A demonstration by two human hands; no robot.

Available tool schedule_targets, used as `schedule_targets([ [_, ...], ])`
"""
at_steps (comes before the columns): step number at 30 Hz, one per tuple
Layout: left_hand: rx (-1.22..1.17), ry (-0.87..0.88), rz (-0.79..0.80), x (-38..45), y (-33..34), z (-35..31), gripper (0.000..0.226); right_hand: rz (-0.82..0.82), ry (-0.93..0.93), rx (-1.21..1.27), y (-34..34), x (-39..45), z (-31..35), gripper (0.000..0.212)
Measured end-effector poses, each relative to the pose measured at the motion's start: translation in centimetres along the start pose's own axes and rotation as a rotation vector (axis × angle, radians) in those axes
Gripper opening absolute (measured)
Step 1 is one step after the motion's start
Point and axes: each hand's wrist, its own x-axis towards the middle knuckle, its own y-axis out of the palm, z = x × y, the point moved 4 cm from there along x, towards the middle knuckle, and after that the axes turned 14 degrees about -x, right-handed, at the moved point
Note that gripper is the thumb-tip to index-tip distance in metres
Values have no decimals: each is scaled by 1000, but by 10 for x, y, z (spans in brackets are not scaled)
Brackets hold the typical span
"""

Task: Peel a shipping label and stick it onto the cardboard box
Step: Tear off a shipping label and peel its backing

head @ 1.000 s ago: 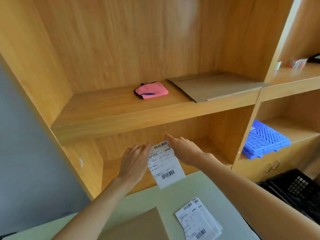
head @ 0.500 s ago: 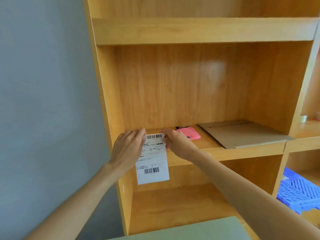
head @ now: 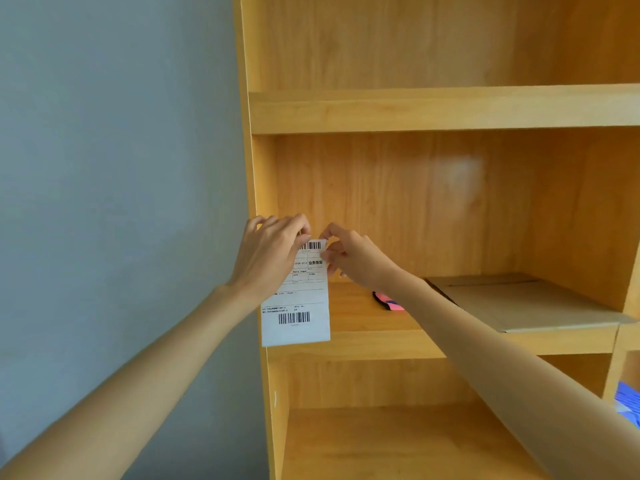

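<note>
A white shipping label (head: pixel 300 306) with two barcodes hangs upright in front of the wooden shelf unit. My left hand (head: pixel 266 258) pinches its top left corner. My right hand (head: pixel 353 258) pinches the top right corner with thumb and fingers. A flattened cardboard box (head: pixel 526 303) lies on the middle shelf to the right, apart from the label. The table and the box on it are out of view.
The wooden shelf unit (head: pixel 433 109) fills the right half; a grey wall (head: pixel 114 168) fills the left. A pink and black object (head: pixel 389 302) lies on the middle shelf, partly behind my right forearm. A blue plastic item (head: pixel 628 403) shows at the right edge.
The view has tilted upward, so the table, the spare labels and the box have left the frame. Both hands have stayed on the label's top edge and hold it higher.
</note>
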Motion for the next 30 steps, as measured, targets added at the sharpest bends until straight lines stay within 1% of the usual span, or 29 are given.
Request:
schedule_targets([
  [5, -95, -2, -14, 6, -7, -1, 8, -27, -49, -14, -11, 3, 7, 7],
  [10, -99, -8, -13, 8, -6, 1, 10, -46, -19, -22, -18, 6, 6, 17],
  [22, -136, -4, -3, 8, 0, 3, 14, -60, 30, -77, -24, 1, 4, 17],
  [26, -152, 0, -7, 9, 1, 5, 13, -62, 37, -76, -26, 1, 2, 20],
  [30, -155, 1, -11, 11, 3, 4, 13, -63, 41, -80, -29, -1, 4, 14],
])
